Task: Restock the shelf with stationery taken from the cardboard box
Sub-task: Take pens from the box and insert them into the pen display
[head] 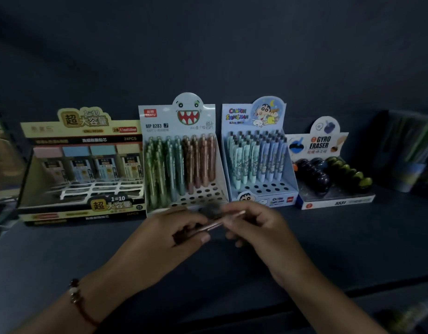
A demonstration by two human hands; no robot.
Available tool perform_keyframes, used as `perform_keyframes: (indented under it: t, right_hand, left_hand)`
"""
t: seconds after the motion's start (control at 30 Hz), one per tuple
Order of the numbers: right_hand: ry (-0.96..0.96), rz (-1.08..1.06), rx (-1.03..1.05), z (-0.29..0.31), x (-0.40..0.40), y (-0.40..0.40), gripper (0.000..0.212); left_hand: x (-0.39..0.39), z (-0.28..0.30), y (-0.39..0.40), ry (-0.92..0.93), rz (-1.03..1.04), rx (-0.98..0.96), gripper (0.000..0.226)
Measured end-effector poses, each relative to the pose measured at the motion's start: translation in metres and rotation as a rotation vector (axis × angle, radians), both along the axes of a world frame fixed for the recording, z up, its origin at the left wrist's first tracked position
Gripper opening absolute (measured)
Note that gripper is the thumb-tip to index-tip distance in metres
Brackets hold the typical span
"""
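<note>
Both my hands meet low in front of the monster-face pencil display box (181, 150) on the dark shelf (328, 237). My left hand (169, 235) grips a small bunch of pinkish-brown mechanical pencils (215, 224) at their lower end. My right hand (258, 225) pinches the upper end of one pencil, whose tip sticks out to the right. The display holds green, teal and brown pencils at the back, and its front holes stand open. The cardboard box is out of view.
A yellow lead-refill display (82, 165) stands at the left. A blue cartoon pen display (258, 155) and a gyro eraser tray (331, 172) stand to the right. Dim stacked goods (410, 150) fill the far right. The shelf's front edge (353, 290) runs below my hands.
</note>
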State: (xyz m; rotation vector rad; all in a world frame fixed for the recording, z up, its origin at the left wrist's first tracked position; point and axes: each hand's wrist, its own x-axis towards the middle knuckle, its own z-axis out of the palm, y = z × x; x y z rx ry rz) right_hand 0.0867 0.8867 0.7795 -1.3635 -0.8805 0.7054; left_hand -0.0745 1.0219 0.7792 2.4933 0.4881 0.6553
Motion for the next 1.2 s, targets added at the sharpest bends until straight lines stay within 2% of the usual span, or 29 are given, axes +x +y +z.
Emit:
perform_keyframes:
  t: [0.2, 0.37, 0.53, 0.63, 0.8, 1.07, 1.2]
  right_hand:
    - [0.167, -0.179, 0.143, 0.001, 0.014, -0.002, 0.021]
    - [0.112, -0.294, 0.193, 0.016, 0.035, -0.004, 0.018]
    - [-0.108, -0.329, 0.244, 0.055, 0.056, 0.001, 0.013]
    - [-0.382, -0.291, 0.257, 0.078, 0.060, 0.016, 0.016]
    - [-0.834, -0.234, 0.134, 0.086, 0.065, 0.054, 0.019]
    - [-1.112, -0.143, -0.007, 0.087, 0.067, 0.079, 0.022]
    - [-1.192, -0.071, -0.089, 0.094, 0.066, 0.090, 0.023]
  left_hand:
    - [-0.004, 0.002, -0.001, 0.042, 0.009, 0.044, 0.030]
    - [-0.006, 0.001, 0.003, 0.068, -0.038, 0.155, 0.043]
    - [-0.002, -0.004, 0.005, 0.217, -0.064, 0.369, 0.055]
    - [-0.001, -0.004, 0.005, 0.273, -0.057, 0.420, 0.058]
    - [-0.002, -0.004, 0.005, 0.293, -0.051, 0.427, 0.058]
    - [-0.001, -0.004, 0.004, 0.287, -0.053, 0.418, 0.052]
    - [0.002, -0.007, 0.007, 0.283, -0.041, 0.453, 0.051]
